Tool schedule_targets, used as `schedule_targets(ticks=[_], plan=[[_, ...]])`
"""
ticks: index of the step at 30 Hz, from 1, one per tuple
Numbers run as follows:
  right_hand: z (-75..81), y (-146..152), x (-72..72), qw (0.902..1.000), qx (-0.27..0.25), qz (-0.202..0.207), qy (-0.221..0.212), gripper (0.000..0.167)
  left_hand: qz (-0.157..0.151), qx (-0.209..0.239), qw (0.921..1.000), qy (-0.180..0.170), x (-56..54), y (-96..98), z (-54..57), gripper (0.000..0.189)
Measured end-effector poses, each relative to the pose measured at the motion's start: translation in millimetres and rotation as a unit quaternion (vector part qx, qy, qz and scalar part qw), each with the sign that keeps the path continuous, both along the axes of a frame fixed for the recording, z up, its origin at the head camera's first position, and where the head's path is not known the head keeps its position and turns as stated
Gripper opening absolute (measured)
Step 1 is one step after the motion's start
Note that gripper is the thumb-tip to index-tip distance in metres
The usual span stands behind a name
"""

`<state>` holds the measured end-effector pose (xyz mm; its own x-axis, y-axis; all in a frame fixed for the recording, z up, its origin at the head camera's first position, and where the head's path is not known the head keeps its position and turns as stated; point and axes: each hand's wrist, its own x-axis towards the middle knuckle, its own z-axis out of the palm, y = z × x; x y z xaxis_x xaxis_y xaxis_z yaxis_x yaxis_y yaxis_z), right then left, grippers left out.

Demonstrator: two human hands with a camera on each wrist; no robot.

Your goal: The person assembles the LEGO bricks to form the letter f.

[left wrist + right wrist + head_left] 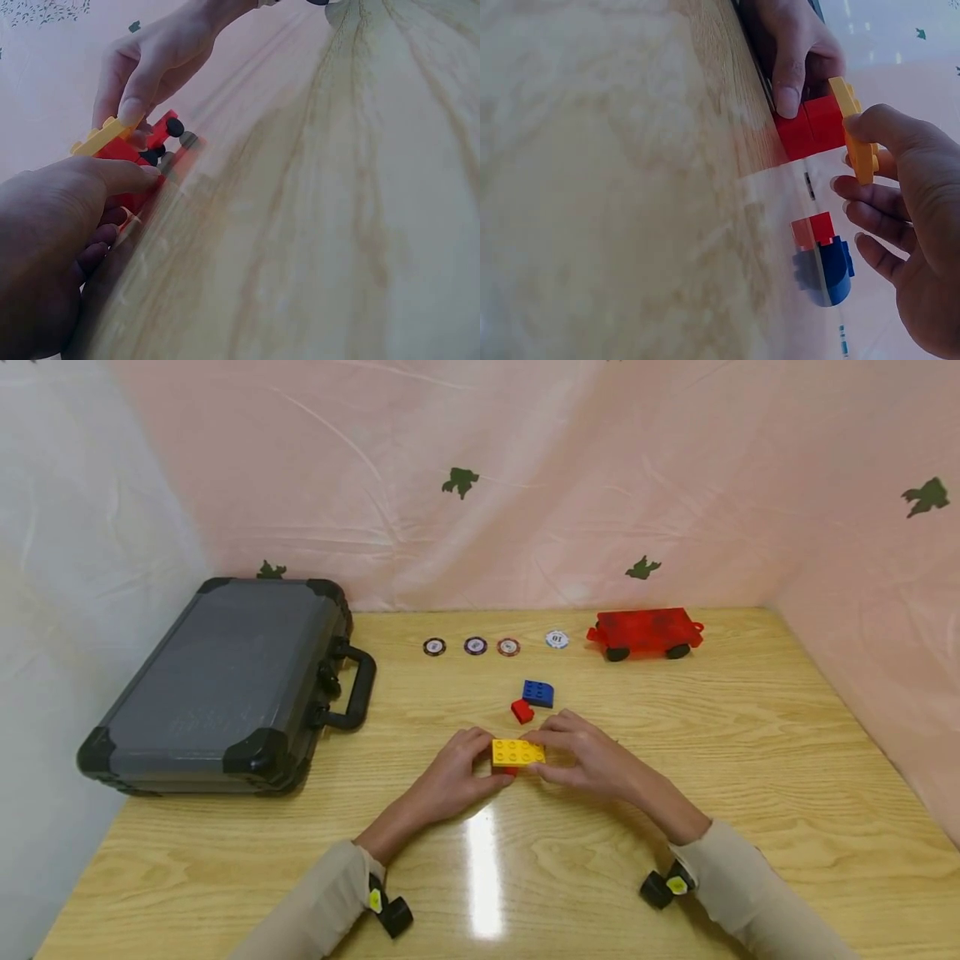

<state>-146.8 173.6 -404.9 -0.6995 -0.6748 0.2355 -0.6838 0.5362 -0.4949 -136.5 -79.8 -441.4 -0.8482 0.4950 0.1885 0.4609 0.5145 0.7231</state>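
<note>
In the middle of the table, my left hand [453,781] holds red blocks [810,127] between thumb and fingers; the right wrist view shows two of them joined, standing on the table. My right hand [592,762] pinches a thin yellow studded brick [513,752] between thumb and fingers. That yellow brick lies over the red blocks and overhangs them to the right; I cannot tell if it is fully pressed on. Just beyond the hands sit a small red brick [522,711] and a blue brick with a rounded end [538,693], close together.
A grey case [217,668] with a black handle lies on the left. Several poker chips [476,646] form a row toward the back. A red toy wagon [648,631] with black wheels stands at the back right, before the pink cloth backdrop [525,543].
</note>
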Motion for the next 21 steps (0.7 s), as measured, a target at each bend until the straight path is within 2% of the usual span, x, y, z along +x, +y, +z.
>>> schedule_targets(ticks=[6,14,21], plan=[[-5.2,-0.4,-1.0,0.9999,-0.011,-0.007,-0.005,0.036,0.001,0.001,1.0,0.001,-0.3,-0.4,0.4,0.029],[-5.4,2.1,-1.3,0.9972,-0.047,-0.037,-0.043,0.034,-0.001,-0.001,1.0,0.0,-0.2,0.6,0.3,0.029],[-9.4,5.0,-17.3,0.9937,-0.095,-0.048,-0.035,0.022,-0.001,-0.004,1.0,-0.008,-0.1,0.8,1.1,0.028]])
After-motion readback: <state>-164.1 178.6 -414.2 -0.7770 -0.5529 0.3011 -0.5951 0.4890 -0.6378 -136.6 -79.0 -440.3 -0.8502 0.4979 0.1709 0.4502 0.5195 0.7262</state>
